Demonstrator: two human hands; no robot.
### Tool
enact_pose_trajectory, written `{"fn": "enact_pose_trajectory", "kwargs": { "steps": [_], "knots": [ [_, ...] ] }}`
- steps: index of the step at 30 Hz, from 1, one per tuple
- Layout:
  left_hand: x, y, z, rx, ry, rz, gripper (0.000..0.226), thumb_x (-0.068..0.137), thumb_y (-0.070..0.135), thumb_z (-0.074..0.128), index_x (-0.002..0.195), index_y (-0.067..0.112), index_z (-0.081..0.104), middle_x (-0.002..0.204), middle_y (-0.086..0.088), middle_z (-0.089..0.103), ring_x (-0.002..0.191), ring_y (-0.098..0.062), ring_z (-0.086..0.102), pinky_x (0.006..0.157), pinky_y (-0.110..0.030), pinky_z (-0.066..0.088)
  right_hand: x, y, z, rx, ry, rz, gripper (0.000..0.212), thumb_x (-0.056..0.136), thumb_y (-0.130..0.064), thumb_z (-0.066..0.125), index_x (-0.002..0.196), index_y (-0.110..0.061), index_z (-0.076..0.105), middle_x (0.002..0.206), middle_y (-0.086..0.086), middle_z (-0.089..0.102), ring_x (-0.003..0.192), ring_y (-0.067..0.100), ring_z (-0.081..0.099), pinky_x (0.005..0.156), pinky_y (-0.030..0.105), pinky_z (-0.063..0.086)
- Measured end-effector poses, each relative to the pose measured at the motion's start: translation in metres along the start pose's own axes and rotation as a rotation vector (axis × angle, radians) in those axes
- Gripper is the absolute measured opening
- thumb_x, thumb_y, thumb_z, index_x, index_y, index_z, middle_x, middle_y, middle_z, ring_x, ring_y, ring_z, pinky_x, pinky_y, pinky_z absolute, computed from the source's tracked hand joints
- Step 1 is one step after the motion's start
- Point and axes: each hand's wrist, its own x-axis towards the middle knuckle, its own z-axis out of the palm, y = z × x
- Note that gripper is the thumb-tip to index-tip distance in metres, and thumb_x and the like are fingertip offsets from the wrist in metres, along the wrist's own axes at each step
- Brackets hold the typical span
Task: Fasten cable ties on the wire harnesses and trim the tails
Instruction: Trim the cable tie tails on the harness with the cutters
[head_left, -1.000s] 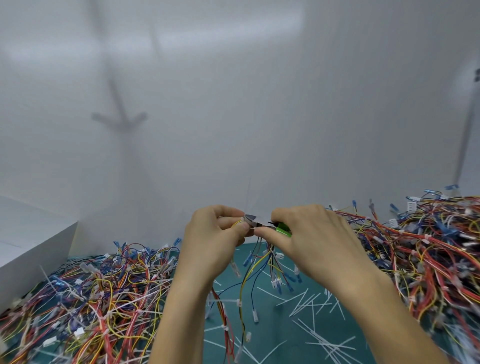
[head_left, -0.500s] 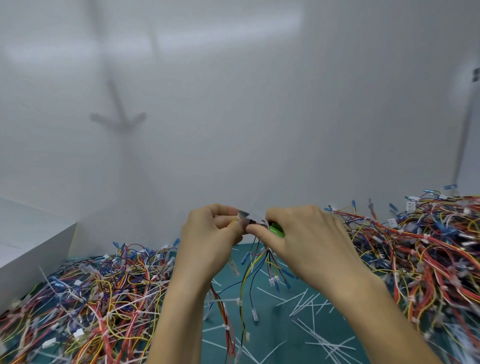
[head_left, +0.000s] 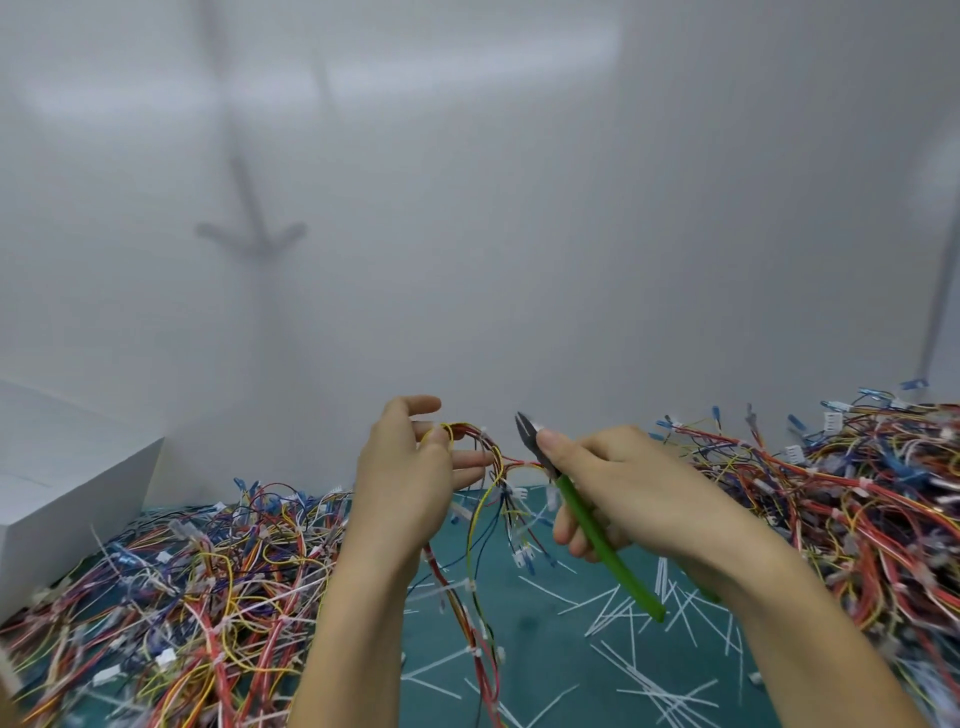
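My left hand (head_left: 410, 467) holds a wire harness (head_left: 488, 457) of red, yellow and blue wires up over the mat, thumb and fingers pinching its looped top. The loose ends with white connectors hang down between my hands. My right hand (head_left: 623, 483) grips green-handled cutters (head_left: 587, 514), their metal jaws pointing up and left, a short gap away from the harness. A white cable tie (head_left: 484, 431) sits on the bundle near my left fingertips.
A heap of tied harnesses (head_left: 171, 587) fills the left of the green mat (head_left: 545, 613); a larger heap (head_left: 857, 499) lies on the right. Cut white tie tails (head_left: 639, 670) litter the mat. A white box (head_left: 57, 483) stands at far left, white walls behind.
My hands have come apart. The cutters, which were at the tie by my left fingers, have drawn back to the right and the long tie tail is gone.
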Motion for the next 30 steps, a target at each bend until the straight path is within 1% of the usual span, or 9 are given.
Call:
{"fn": "enact_pose_trajectory", "kwargs": {
  "steps": [3,6,9,11,14,19,22,26,30],
  "knots": [
    [0.000,0.002,0.000,-0.037,0.015,-0.016,0.032,0.102,-0.004,0.031,0.122,0.016,0.046,0.115,-0.019,0.054,0.072,-0.011,0.075,0.062,-0.022,0.060,-0.002,-0.003,0.001,0.014,0.085,-0.019,0.048,0.094,-0.058,0.050,0.136,-0.033,0.047,0.075,0.009,0.074,0.058,0.025,0.073,0.057,0.038,0.062],
    [0.000,0.005,0.001,-0.089,0.039,-0.033,0.036,0.101,-0.007,0.029,0.124,0.016,0.044,0.118,-0.021,0.052,0.076,-0.009,0.074,0.061,-0.021,0.060,-0.006,-0.007,-0.002,-0.066,0.161,-0.094,0.058,0.090,-0.063,0.049,0.144,-0.046,0.033,0.097,-0.002,0.065,0.053,0.019,0.071,0.060,0.037,0.062],
    [-0.001,0.009,0.000,-0.184,0.051,-0.054,0.038,0.100,-0.010,0.029,0.127,0.014,0.044,0.118,-0.019,0.052,0.084,-0.012,0.073,0.064,-0.023,0.061,-0.008,-0.010,-0.004,-0.019,0.182,-0.123,0.047,0.090,-0.064,0.048,0.125,-0.032,0.053,0.100,-0.005,0.060,0.054,0.018,0.071,0.065,0.040,0.063],
    [-0.002,0.011,0.001,-0.270,0.046,-0.074,0.038,0.100,-0.010,0.030,0.130,0.011,0.043,0.119,-0.020,0.053,0.090,-0.017,0.073,0.067,-0.026,0.062,-0.008,-0.012,-0.002,0.045,0.174,-0.135,0.043,0.087,-0.065,0.051,0.098,-0.026,0.065,0.083,-0.004,0.067,0.054,0.018,0.070,0.064,0.040,0.062],
    [-0.004,0.016,0.003,-0.419,0.043,-0.112,0.038,0.100,-0.011,0.032,0.133,0.007,0.042,0.119,-0.024,0.055,0.095,-0.025,0.073,0.068,-0.029,0.062,-0.010,-0.017,0.003,0.094,0.136,-0.183,0.052,0.079,-0.069,0.060,0.078,-0.018,0.070,0.060,-0.002,0.067,0.049,0.012,0.064,0.051,0.025,0.054],
    [-0.005,0.019,0.009,-0.656,0.008,-0.201,0.042,0.099,-0.014,0.032,0.136,0.004,0.040,0.114,-0.025,0.058,0.101,-0.034,0.070,0.072,-0.037,0.062,-0.012,-0.017,0.014,-0.059,0.071,-0.243,0.053,0.067,-0.068,0.069,0.086,-0.019,0.069,0.072,0.009,0.069,0.054,0.011,0.052,0.062,0.044,0.054],
    [-0.004,0.021,0.011,-0.763,0.008,-0.254,0.043,0.098,-0.015,0.033,0.137,0.001,0.040,0.122,-0.030,0.056,0.105,-0.037,0.068,0.072,-0.038,0.062,-0.009,-0.013,0.016,-0.086,0.042,-0.229,0.046,0.073,-0.054,0.077,0.080,-0.009,0.068,0.059,0.002,0.057,0.056,0.014,0.049,0.060,0.038,0.048],
    [-0.004,0.021,0.011,-0.919,-0.025,-0.315,0.042,0.098,-0.013,0.032,0.137,0.001,0.040,0.121,-0.027,0.058,0.091,-0.031,0.071,0.059,-0.035,0.062,-0.006,-0.012,0.019,0.066,0.042,-0.226,0.017,0.077,-0.033,0.081,0.078,-0.017,0.073,0.061,0.007,0.067,0.052,0.011,0.054,0.057,0.033,0.049],
    [-0.004,0.021,0.011,-1.008,-0.033,-0.345,0.044,0.097,-0.014,0.033,0.139,0.000,0.038,0.113,-0.027,0.059,0.097,-0.032,0.069,0.071,-0.040,0.059,-0.004,-0.012,0.022,0.094,0.070,-0.244,0.013,0.074,-0.026,0.084,0.081,-0.020,0.075,0.070,-0.004,0.073,0.058,0.003,0.060,0.063,0.032,0.050]
  ]
}}
